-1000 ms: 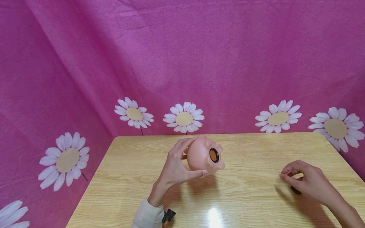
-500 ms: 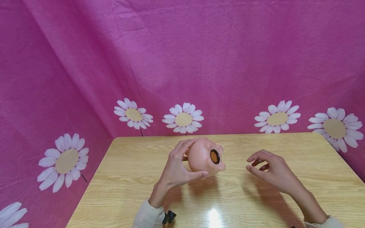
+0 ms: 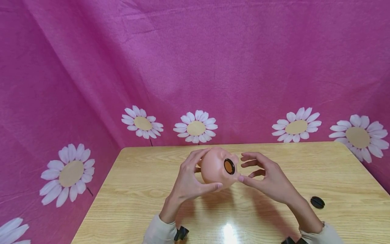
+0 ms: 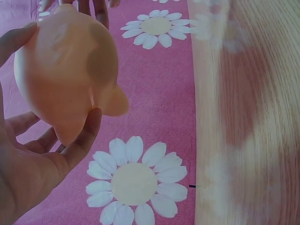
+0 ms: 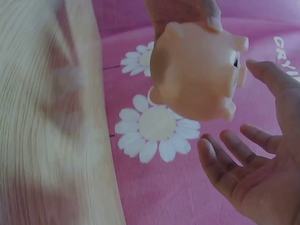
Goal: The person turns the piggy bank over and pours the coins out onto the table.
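A pink piggy bank [image 3: 213,169] is held tilted above the table in my left hand [image 3: 186,179], its legs and underside toward the right. Curled round its body are the left thumb and fingers, as the left wrist view of the piggy bank [image 4: 56,79] also shows. On the underside is a round black-rimmed opening [image 3: 229,166], orange inside. My right hand [image 3: 271,178] is just right of the legs, fingers spread and holding nothing. In the right wrist view its thumb [image 5: 269,75] is close to a leg; whether it touches, I cannot tell.
A round black plug [image 3: 317,202] with a ridge lies on the wooden table [image 3: 137,196], right of my right forearm. Behind and at the left hangs a pink cloth [image 3: 195,67] with white daisies. Black wrist devices [image 3: 181,233] sit by the cuffs.
My right hand has moved left from beside the black plug to the piggy bank's legs, leaving the plug on the table. The left hand and piggy bank are nearly still.
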### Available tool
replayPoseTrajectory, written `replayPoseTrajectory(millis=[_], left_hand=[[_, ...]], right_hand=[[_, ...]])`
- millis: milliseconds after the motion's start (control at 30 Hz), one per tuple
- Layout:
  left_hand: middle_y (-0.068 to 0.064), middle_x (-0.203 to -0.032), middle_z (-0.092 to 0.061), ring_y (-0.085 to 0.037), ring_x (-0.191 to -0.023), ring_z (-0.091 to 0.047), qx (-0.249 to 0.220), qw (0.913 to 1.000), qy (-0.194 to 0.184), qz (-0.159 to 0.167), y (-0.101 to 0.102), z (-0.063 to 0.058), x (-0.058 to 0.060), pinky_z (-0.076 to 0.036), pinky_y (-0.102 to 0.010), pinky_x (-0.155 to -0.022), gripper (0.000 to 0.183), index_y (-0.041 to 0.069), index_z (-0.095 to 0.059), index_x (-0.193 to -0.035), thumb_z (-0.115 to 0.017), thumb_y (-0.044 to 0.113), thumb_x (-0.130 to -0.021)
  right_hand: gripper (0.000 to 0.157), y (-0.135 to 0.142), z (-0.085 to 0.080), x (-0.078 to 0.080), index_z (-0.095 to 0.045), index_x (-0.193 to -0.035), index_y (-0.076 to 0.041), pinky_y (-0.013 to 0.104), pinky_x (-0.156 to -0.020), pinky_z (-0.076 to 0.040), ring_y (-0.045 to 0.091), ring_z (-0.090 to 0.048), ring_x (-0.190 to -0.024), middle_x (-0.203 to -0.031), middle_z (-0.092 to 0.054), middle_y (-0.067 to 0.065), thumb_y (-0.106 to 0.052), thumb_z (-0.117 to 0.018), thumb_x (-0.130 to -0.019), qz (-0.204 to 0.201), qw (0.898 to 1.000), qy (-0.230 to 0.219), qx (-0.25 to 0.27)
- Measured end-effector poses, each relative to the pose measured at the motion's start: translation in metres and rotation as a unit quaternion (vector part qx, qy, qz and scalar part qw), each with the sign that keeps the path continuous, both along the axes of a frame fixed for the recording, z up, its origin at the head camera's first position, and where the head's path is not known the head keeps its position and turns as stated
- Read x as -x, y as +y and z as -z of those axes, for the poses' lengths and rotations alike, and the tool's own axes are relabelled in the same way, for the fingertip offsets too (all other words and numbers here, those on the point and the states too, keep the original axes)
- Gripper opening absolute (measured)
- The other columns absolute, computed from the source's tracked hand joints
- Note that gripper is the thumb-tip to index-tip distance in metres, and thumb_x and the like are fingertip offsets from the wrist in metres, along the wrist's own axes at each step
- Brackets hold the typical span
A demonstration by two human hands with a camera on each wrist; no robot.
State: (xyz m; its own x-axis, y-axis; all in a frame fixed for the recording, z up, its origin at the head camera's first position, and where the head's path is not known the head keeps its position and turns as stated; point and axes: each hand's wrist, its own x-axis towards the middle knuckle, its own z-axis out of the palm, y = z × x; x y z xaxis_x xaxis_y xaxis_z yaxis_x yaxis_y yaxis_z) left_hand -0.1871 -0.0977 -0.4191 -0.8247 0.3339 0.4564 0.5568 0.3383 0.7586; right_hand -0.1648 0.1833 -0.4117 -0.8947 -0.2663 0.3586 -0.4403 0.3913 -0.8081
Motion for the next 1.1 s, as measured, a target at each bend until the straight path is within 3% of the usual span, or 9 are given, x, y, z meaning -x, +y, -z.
replayPoseTrajectory(millis=[200, 300, 533, 800, 967, 1100], left_hand=[[0.001, -0.148, -0.06, -0.02, -0.122, -0.064, -0.007, 1.0, -0.002, -0.002, 0.002, 0.001, -0.001, -0.066, -0.032, -0.081, 0.094, 0.025, -0.054, -0.155, -0.097, 0.035, -0.072], [0.002, -0.148, -0.06, -0.02, -0.123, -0.063, -0.016, 0.9998, -0.009, -0.002, 0.003, 0.001, -0.002, -0.066, -0.032, -0.082, 0.093, 0.023, -0.054, -0.155, -0.097, 0.034, -0.073], [0.0, -0.149, -0.06, -0.025, -0.125, -0.063, -0.04, 0.9991, -0.016, 0.004, 0.004, 0.003, -0.002, -0.066, -0.032, -0.084, 0.093, 0.022, -0.054, -0.156, -0.097, 0.032, -0.073], [-0.001, -0.151, -0.058, -0.027, -0.13, -0.06, -0.063, 0.9968, -0.038, 0.028, 0.006, 0.006, -0.001, -0.066, -0.031, -0.09, 0.092, 0.021, -0.051, -0.159, -0.094, 0.026, -0.077], [0.001, -0.155, -0.056, -0.023, -0.134, -0.057, -0.071, 0.9946, -0.059, 0.049, 0.008, 0.007, 0.0, -0.065, -0.032, -0.094, 0.094, 0.022, -0.047, -0.161, -0.094, 0.021, -0.08], [0.002, -0.16, -0.052, -0.022, -0.144, -0.053, -0.059, 0.9956, -0.055, 0.048, 0.009, 0.008, 0.001, -0.064, -0.034, -0.099, 0.097, 0.019, -0.043, -0.164, -0.094, 0.019, -0.081]], right_hand=[[0.079, -0.011, 0.002, 0.002, -0.051, -0.155, -0.011, 0.033, -0.089, -0.066, 0.013, -0.071, -0.117, -0.146, -0.064, 0.014, -0.018, -0.091, -0.087, -0.028, 0.999, -0.017, 0.003], [0.083, -0.014, 0.003, 0.003, -0.047, -0.158, -0.01, 0.033, -0.09, -0.066, 0.021, -0.073, -0.116, -0.147, -0.062, 0.016, -0.019, -0.091, -0.087, -0.033, 0.999, -0.022, 0.004], [0.081, -0.016, 0.008, 0.008, -0.046, -0.16, -0.01, 0.029, -0.094, -0.064, 0.043, -0.066, -0.131, -0.149, -0.06, 0.017, -0.016, -0.087, -0.091, -0.053, 0.997, -0.048, 0.024], [0.078, -0.017, 0.013, 0.01, -0.04, -0.164, -0.014, 0.029, -0.094, -0.064, 0.051, -0.052, -0.141, -0.163, -0.044, 0.017, -0.01, -0.079, -0.097, -0.102, 0.985, -0.1, 0.093], [0.079, -0.019, 0.014, 0.01, -0.04, -0.164, -0.014, 0.035, -0.088, -0.068, 0.03, -0.057, -0.14, -0.164, -0.04, 0.01, -0.002, -0.079, -0.096, -0.108, 0.979, -0.105, 0.14], [0.082, -0.021, 0.013, 0.01, -0.045, -0.161, -0.013, 0.033, -0.089, -0.067, 0.007, -0.06, -0.134, -0.161, -0.048, 0.009, 0.002, -0.083, -0.09, -0.08, 0.986, -0.052, 0.135]])
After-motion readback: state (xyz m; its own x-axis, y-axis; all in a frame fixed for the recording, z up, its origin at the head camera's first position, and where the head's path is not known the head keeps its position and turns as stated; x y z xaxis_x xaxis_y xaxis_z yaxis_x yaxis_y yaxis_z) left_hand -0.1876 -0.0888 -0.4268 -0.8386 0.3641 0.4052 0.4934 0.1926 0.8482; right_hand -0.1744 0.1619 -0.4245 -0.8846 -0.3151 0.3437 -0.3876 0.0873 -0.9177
